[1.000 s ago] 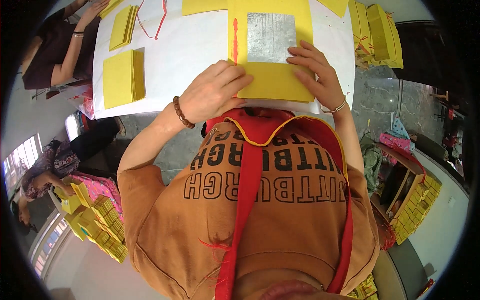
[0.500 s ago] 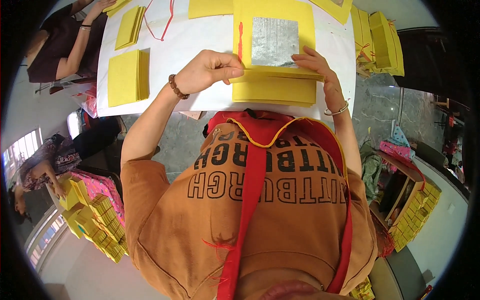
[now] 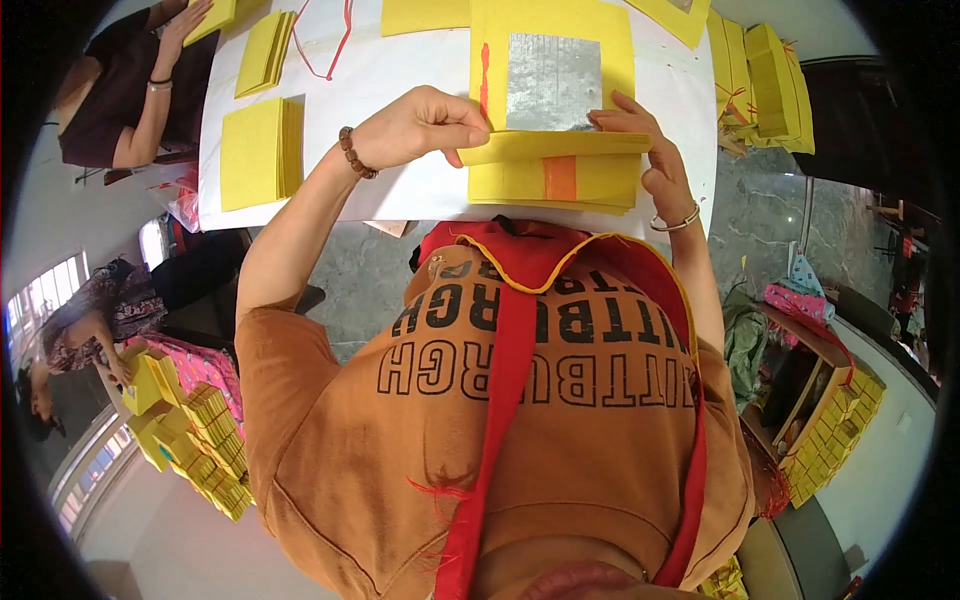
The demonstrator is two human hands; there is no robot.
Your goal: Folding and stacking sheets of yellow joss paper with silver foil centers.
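On the white table a stack of yellow paper sheets (image 3: 605, 196) lies before me. The top sheet bears a silver foil square (image 3: 553, 82) and a red streak along its left side. Its near edge is lifted and bent over into a long flap (image 3: 560, 147). My left hand (image 3: 435, 122) pinches the flap's left end between thumb and fingers. My right hand (image 3: 650, 150) grips the right end, its fingers reaching over to the foil's corner; its thumb is partly hidden. Under the flap an orange strip (image 3: 560, 178) shows on the yellow paper.
Yellow paper stacks (image 3: 255, 155) lie at the left of the white table (image 3: 370, 50), near a red cord (image 3: 345, 45). Tied yellow bundles (image 3: 775, 90) sit at the right. At far left a co-worker's hand (image 3: 185, 25) touches yellow paper. Another person (image 3: 100, 310) stands lower left.
The near edge of the top sheet has been raised a little, and an orange strip has come into sight beneath it. The co-worker's hand at far left has shifted slightly.
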